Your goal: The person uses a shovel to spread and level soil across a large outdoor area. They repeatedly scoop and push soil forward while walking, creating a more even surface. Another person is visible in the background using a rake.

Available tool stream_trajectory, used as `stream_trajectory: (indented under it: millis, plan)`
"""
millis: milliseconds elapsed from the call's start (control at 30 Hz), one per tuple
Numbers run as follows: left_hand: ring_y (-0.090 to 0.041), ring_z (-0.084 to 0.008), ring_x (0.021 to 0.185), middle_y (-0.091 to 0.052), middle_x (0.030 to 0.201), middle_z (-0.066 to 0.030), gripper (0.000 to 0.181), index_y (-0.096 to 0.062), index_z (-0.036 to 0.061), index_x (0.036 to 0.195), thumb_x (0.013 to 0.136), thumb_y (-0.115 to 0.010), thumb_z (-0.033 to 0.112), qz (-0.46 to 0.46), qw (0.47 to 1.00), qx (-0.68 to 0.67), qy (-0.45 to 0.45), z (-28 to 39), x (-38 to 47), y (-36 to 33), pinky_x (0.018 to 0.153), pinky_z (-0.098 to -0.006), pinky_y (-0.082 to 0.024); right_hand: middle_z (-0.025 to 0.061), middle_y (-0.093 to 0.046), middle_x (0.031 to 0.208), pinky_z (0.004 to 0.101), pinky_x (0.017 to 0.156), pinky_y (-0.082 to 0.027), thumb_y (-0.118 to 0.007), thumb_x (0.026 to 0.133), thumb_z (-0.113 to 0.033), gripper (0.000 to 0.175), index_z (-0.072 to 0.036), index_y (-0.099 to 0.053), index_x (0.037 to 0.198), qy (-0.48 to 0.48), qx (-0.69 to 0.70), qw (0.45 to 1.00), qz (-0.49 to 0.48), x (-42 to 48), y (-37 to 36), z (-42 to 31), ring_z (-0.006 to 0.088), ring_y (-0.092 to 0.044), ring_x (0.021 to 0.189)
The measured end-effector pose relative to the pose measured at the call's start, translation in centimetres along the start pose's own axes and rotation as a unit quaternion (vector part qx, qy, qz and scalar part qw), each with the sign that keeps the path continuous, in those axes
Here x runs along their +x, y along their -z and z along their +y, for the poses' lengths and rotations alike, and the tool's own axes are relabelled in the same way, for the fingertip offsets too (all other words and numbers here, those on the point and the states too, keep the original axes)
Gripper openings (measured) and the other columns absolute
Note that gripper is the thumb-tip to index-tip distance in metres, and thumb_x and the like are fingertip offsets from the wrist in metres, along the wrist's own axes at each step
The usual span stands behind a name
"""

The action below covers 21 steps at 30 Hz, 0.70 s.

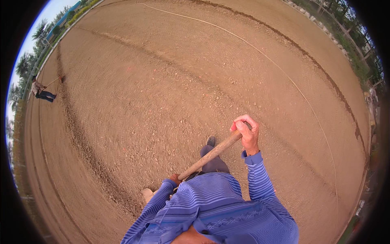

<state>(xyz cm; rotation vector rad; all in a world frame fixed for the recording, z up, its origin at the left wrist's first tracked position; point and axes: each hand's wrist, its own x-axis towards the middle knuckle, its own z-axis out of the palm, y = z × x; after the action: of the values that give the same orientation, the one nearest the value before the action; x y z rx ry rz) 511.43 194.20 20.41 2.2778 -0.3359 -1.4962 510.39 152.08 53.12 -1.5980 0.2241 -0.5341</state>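
Observation:
My right hand (249, 134) is wrapped around the top end of a thick wooden tool handle (210, 156). The shaft slants down to the left across my body. Lower on it, close to my waist, my left hand (175, 178) grips the wood, with much of the hand hidden by the sleeve. Past my left forearm shows a pale blade (147, 193), apparently a shovel's, by the end of a ridge of loose gravelly soil (88, 149). My forearm covers part of the blade. One dark shoe (210, 141) stands on the gravelly ground (170, 122) beyond the handle.
At the far left a person (42, 90) stands with a long-handled tool (52, 81) by the same ridge. A pale hose or rope (268, 58) curves over the ground on the right. Beyond it runs a dark soil strip (304, 52). Pale stones (332, 36) line the far right edge.

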Motion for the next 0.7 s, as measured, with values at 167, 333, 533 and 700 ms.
stream_trajectory:
  millis: [167, 333, 533, 700]
  plan:
    - [-0.064, -0.0354, 0.109, -0.068, 0.117, -0.0201, 0.065, -0.064, 0.0072, 0.123, 0.072, -0.077, 0.046, 0.017, 0.999, -0.016, 0.044, 3.4, 2.6, 4.0, 0.094, -0.0437, -0.051, 0.0013, -0.065, 0.075, 0.0267, 0.061, -0.046, -0.068, 0.09, -0.024, 0.02, -0.005, -0.066, 0.087, 0.015, 0.07, 0.996, -0.056, 8.5, -1.4, 2.7, 0.0099, -0.059, 0.067]
    - [-0.064, -0.0357, 0.109, -0.068, 0.117, -0.0203, 0.065, -0.065, 0.0068, 0.123, 0.073, -0.077, 0.047, 0.033, 0.992, 0.013, 0.123, 8.4, 5.4, 8.9, 0.093, -0.0438, -0.051, 0.0023, -0.063, 0.072, 0.0268, 0.06, -0.046, -0.072, 0.088, -0.028, 0.023, -0.006, -0.066, 0.088, 0.093, 0.05, 0.978, -0.18, 20.3, -2.2, 3.5, 0.0115, -0.059, 0.066]
    - [-0.065, -0.036, 0.109, -0.068, 0.117, -0.0207, 0.065, -0.065, 0.0063, 0.123, 0.073, -0.076, 0.048, 0.048, 0.984, 0.01, 0.173, 16.2, 10.4, 13.6, 0.093, -0.0439, -0.051, -0.0005, -0.06, 0.077, 0.027, 0.065, -0.049, -0.073, 0.088, -0.032, 0.032, -0.007, -0.062, 0.105, 0.036, 0.08, 0.969, -0.231, 32.8, -2.4, 4.2, 0.009, -0.057, 0.071]
    - [-0.065, -0.0363, 0.108, -0.067, 0.117, -0.0209, 0.065, -0.065, 0.0059, 0.122, 0.074, -0.076, 0.048, 0.036, 0.984, 0.046, 0.168, 22.3, 15.7, 19.0, 0.092, -0.044, -0.051, 0.0009, -0.057, 0.081, 0.0304, 0.066, -0.049, -0.071, 0.089, -0.038, 0.037, -0.01, -0.058, 0.109, 0.023, 0.093, 0.966, -0.24, 42.6, -2.2, 7.8, 0.0119, -0.056, 0.074]
